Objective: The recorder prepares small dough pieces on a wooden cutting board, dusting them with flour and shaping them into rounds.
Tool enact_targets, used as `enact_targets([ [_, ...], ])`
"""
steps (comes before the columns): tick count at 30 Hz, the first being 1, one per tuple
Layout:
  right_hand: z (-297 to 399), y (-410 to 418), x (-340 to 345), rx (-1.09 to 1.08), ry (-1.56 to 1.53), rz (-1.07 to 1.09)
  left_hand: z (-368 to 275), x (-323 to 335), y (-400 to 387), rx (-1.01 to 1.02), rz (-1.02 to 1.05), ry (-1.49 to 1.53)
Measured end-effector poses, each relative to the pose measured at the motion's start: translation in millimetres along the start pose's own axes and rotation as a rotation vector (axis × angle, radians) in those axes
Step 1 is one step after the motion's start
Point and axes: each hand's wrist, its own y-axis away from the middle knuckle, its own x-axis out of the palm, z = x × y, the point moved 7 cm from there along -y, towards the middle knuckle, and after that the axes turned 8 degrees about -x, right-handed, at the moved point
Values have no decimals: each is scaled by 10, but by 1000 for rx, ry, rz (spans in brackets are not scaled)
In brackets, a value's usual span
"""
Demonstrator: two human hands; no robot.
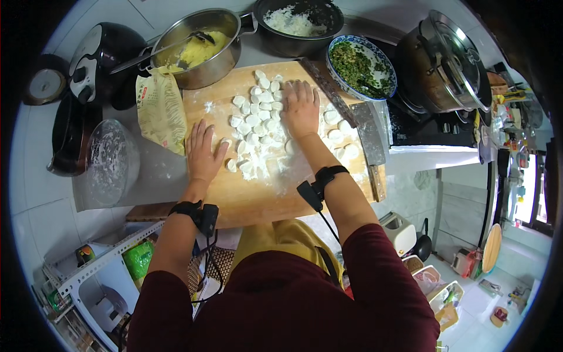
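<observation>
Many small floured dough pieces (pixel 253 120) lie on a wooden board (pixel 228 198) dusted with flour. My left hand (pixel 204 152) rests palm down at the board's left side, fingers apart, with one dough piece close beside its thumb. Palm down at the right edge of the main cluster, my right hand (pixel 301 108) touches or lies very near some pieces; what is under the palm is hidden. More pieces (pixel 336 135) sit to its right. A dark, flour-dusted rolling stick (pixel 327 92) slants across the board's upper right, beside a cleaver (pixel 370 132) with a wooden handle.
Behind the board stand a steel pot (pixel 198 72) of yellow mash with a ladle, a dark pot (pixel 299 44) of white shreds and a patterned bowl (pixel 361 94) of chopped greens. A flour bag (pixel 160 112) and floury bowl (pixel 112 163) are left; a lidded steamer (pixel 429 75) is right.
</observation>
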Motion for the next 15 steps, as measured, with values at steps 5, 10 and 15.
enact_targets([
  [5,-10,121,-231,78,-314,-148,25,6,36,-10,5,-5],
  [10,193,240,-223,23,-498,77,49,46,27,4,-25,-34],
  [15,-78,404,-252,148,-402,174,63,38,29,3,-25,-36],
])
